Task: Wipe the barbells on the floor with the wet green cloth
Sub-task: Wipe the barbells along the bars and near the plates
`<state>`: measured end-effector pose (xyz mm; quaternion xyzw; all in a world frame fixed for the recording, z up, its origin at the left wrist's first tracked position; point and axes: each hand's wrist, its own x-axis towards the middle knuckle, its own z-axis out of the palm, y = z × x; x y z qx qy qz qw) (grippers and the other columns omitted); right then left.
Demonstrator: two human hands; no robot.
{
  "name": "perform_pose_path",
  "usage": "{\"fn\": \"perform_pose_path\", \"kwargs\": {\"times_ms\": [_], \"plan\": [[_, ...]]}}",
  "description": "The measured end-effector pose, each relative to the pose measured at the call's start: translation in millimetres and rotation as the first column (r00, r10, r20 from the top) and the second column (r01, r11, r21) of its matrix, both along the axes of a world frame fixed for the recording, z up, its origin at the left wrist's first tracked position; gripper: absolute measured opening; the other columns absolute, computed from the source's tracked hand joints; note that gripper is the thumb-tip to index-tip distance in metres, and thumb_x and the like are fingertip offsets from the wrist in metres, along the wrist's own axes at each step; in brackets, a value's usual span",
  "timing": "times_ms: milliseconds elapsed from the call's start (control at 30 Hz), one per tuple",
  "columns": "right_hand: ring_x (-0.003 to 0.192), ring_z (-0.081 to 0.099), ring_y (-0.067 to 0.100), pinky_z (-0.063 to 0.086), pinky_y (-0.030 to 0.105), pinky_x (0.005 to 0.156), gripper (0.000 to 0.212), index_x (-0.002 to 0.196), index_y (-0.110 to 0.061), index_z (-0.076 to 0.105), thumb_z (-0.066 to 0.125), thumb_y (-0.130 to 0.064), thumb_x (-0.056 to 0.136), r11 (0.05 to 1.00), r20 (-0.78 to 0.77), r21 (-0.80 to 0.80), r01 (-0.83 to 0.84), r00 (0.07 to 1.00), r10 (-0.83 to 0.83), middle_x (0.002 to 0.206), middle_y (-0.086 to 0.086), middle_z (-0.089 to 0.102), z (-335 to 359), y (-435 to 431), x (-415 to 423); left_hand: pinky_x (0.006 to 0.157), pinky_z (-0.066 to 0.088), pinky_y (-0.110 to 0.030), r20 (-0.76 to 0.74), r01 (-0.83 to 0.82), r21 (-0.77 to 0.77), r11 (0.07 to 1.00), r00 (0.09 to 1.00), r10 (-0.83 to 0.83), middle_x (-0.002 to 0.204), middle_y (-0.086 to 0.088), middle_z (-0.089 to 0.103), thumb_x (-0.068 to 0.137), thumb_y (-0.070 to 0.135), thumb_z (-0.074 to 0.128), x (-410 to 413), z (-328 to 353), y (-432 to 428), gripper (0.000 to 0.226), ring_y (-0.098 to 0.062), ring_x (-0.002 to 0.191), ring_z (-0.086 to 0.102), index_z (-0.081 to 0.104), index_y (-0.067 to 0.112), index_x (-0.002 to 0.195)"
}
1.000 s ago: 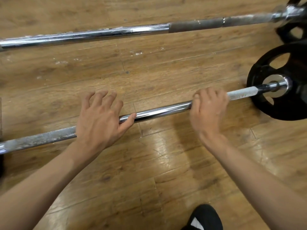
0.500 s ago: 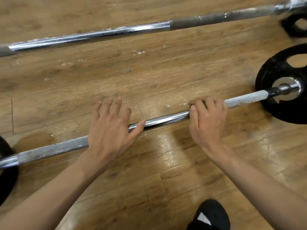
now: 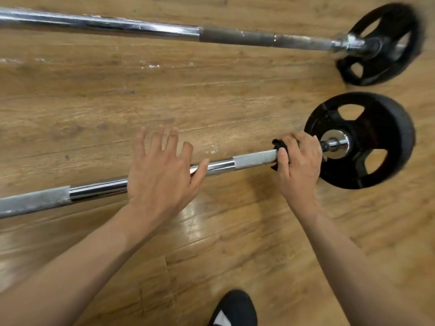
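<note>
1. The near barbell lies on the wooden floor, running from the lower left up to the right. It is a rigid steel bar, likely too heavy to lift idly, so it is best wiped where it lies. Its rough grey section at the left should drag on a cloth, while the chrome beside it looks slick.
2. The left hand lies over the chrome middle with fingers spread and the thumb along the bar. It grips nothing. From there it can probably steady the bar against rolling.
3. The wet green cloth is wrapped round the bar at the right end of the second rough section, just beside the plate. It is mostly hidden, with only a dark bunch and a green sliver showing. It is soft and limp, so it is best gripped as a full wrap that squeezes the shaft.
4. The right hand curls round the cloth and bar.
5. The black plate stands on its rim, so the bar could roll.
6. The far barbell lies well apart, with no hand on it, and likely needs the same wiping.
</note>
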<state>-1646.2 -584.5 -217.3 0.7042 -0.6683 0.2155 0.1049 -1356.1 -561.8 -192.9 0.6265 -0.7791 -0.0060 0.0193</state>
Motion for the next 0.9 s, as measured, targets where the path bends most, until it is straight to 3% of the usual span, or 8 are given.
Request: {"fn": "perform_pose_path", "kwargs": {"times_ms": [133, 267, 400, 500, 600, 700, 800, 900], "plan": [[0.109, 0.056, 0.041, 0.036, 0.062, 0.107, 0.03, 0.098, -0.003, 0.07, 0.045, -0.021, 0.1, 0.988, 0.177, -0.031, 0.153, 0.973, -0.145, 0.107, 0.016, 0.064, -1, -5, 45, 0.122, 0.017, -0.06, -0.003, -0.028, 0.016, 0.999, 1.0, 0.028, 0.145, -0.021, 0.059, 0.104, 0.061, 0.023, -6, 2, -8, 0.072, -0.043, 0.14, 0.046, 0.073, 0.01, 0.116], [0.109, 0.058, 0.036, 0.03, 0.056, 0.118, 0.034, 0.105, -0.009, 0.073, 0.045, -0.027, 0.103, 0.996, 0.148, -0.024, -0.09, 0.985, 0.093, 0.109, 0.012, 0.066, -5, 13, 115, 0.122, 0.017, -0.059, 0.019, -0.014, 0.017, 1.0, 1.0, 0.013, 0.146, -0.017, 0.06, 0.104, 0.061, 0.02, -3, 4, -15, 0.074, -0.04, 0.143, 0.044, 0.076, 0.014, 0.115], [0.115, 0.06, 0.032, 0.028, 0.051, 0.123, 0.035, 0.118, -0.011, 0.072, 0.045, -0.029, 0.106, 0.95, -0.048, 0.014, -0.312, 0.949, 0.312, 0.119, 0.012, 0.067, 0, -2, 60, 0.122, 0.017, -0.059, 0.02, -0.013, 0.02, 1.0, 1.0, 0.013, 0.147, -0.016, 0.059, 0.102, 0.062, 0.019, 0, 4, -22, 0.076, -0.041, 0.141, 0.044, 0.077, 0.013, 0.115], [0.133, 0.053, 0.037, 0.027, 0.059, 0.121, 0.034, 0.119, -0.006, 0.069, 0.042, -0.022, 0.105, 0.999, -0.029, 0.016, -0.039, 0.999, 0.039, 0.131, 0.016, 0.063, -1, -19, -10, 0.121, 0.017, -0.058, 0.023, -0.013, 0.01, 1.0, 1.0, 0.013, 0.144, -0.016, 0.061, 0.102, 0.061, 0.021, 0, 5, -25, 0.076, -0.04, 0.139, 0.046, 0.077, 0.012, 0.114], [0.147, 0.04, 0.035, 0.025, 0.053, 0.124, 0.04, 0.122, -0.004, 0.069, 0.037, -0.021, 0.107, 0.984, 0.114, 0.049, 0.171, 0.978, -0.175, 0.143, 0.016, 0.059, 0, -36, -46, 0.121, 0.017, -0.057, 0.026, -0.028, 0.007, 1.0, 0.999, 0.027, 0.142, -0.015, 0.063, 0.102, 0.062, 0.02, 0, 4, -32, 0.077, -0.039, 0.139, 0.047, 0.078, 0.013, 0.113], [0.127, 0.053, 0.036, 0.037, 0.05, 0.112, 0.038, 0.109, 0.0, 0.071, 0.036, -0.016, 0.103, 0.969, 0.288, 0.012, 0.246, 0.927, -0.239, 0.121, 0.016, 0.067, 4, -52, -27, 0.12, 0.016, -0.057, 0.03, -0.026, 0.007, 1.0, 0.999, 0.026, 0.139, -0.015, 0.064, 0.102, 0.063, 0.018, 2, 5, -37, 0.078, -0.039, 0.139, 0.047, 0.078, 0.014, 0.113], [0.094, 0.053, 0.036, 0.04, 0.047, 0.091, 0.029, 0.094, -0.001, 0.068, 0.041, -0.009, 0.101, 0.985, 0.263, -0.073, 0.155, 0.956, -0.131, 0.097, 0.015, 0.063, -2, -41, 39, 0.12, 0.016, -0.056, 0.027, -0.03, -0.001, 1.0, 0.999, 0.03, 0.136, -0.015, 0.066, 0.102, 0.062, 0.019, 2, 5, -40, 0.078, -0.039, 0.137, 0.048, 0.079, 0.014, 0.111], [0.104, 0.054, 0.032, 0.039, 0.048, 0.106, 0.033, 0.106, -0.004, 0.071, 0.042, -0.019, 0.106, 0.995, 0.156, -0.039, -0.092, 0.983, 0.097, 0.107, 0.013, 0.063, -5, -25, 62, 0.119, 0.017, -0.056, 0.01, -0.037, -0.014, 0.999, 0.999, 0.038, 0.134, -0.015, 0.068, 0.102, 0.062, 0.021, 2, 4, -43, 0.076, -0.04, 0.136, 0.05, 0.08, 0.014, 0.109]]}}
